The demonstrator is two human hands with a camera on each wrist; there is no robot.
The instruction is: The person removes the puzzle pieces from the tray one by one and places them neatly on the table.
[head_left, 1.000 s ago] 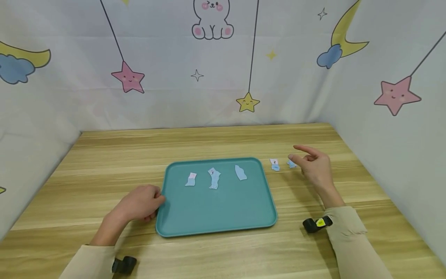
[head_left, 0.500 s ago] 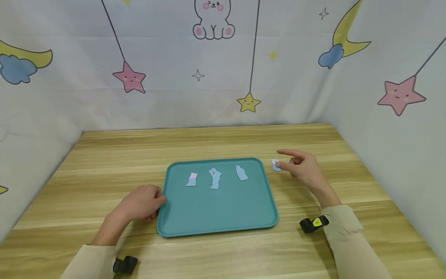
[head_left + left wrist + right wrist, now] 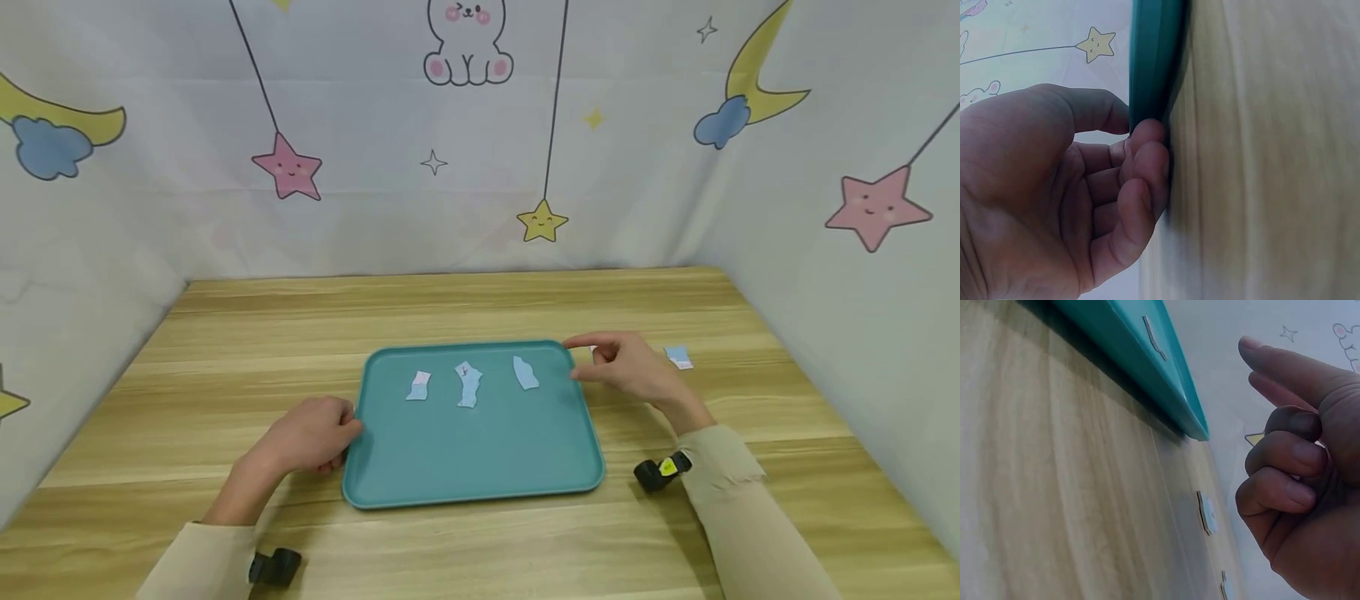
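A teal tray lies on the wooden table. My left hand grips its left edge; in the left wrist view the thumb is on the rim and the curled fingers are at its underside. Three torn paper pieces lie in the tray: a pink-and-blue piece, a longer marked piece and a plain blue piece. At the tray's far right corner is my right hand, index finger and thumb stretched apart, other fingers bent, nothing held. It partly hides a paper piece on the table.
Another blue-and-white paper piece lies on the table right of my right hand. A patterned white cloth with stars and moons stands behind the table and along both sides.
My right hand has moved left, from over the table pieces to the tray's far right corner, uncovering the rightmost paper piece. The left hand stays on the tray; the head view has shifted slightly.
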